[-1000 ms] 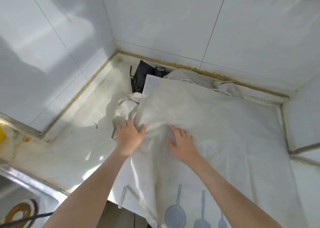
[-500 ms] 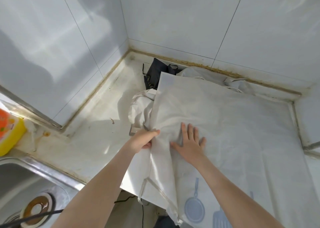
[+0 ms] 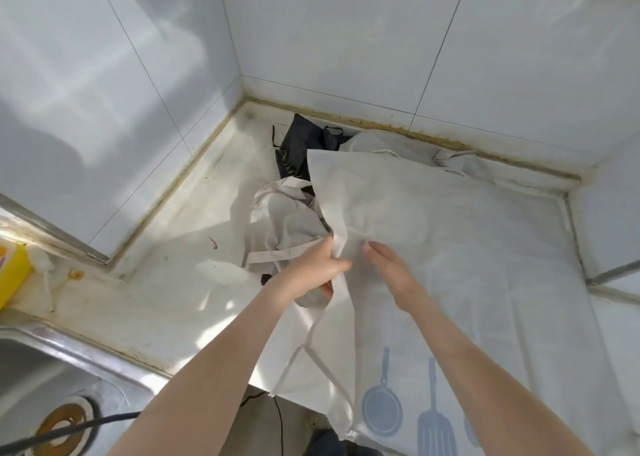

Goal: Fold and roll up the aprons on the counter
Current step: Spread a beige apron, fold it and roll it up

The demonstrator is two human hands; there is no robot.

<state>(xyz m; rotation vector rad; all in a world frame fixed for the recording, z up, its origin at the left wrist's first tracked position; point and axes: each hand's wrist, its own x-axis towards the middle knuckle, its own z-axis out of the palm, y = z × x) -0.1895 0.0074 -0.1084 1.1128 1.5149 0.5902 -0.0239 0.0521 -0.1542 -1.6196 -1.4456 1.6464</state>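
A white apron with blue pan and spatula prints lies spread over the counter, its near end hanging over the front edge. My left hand grips the apron's left edge and lifts it into a raised fold. My right hand lies with straight fingers on the cloth just right of that fold. A crumpled white apron with loose straps sits to the left. A dark apron lies bunched in the back corner. More white cloth lies along the back wall.
A steel sink with a drain and a dark hose is at the lower left. A yellow item stands at the left edge. Tiled walls close the counter at left, back and right. Bare counter lies left of the aprons.
My left hand has closed on the apron's left edge and lifted it toward the right. My right hand has stayed flat on the cloth. The view has shifted left, showing the sink.
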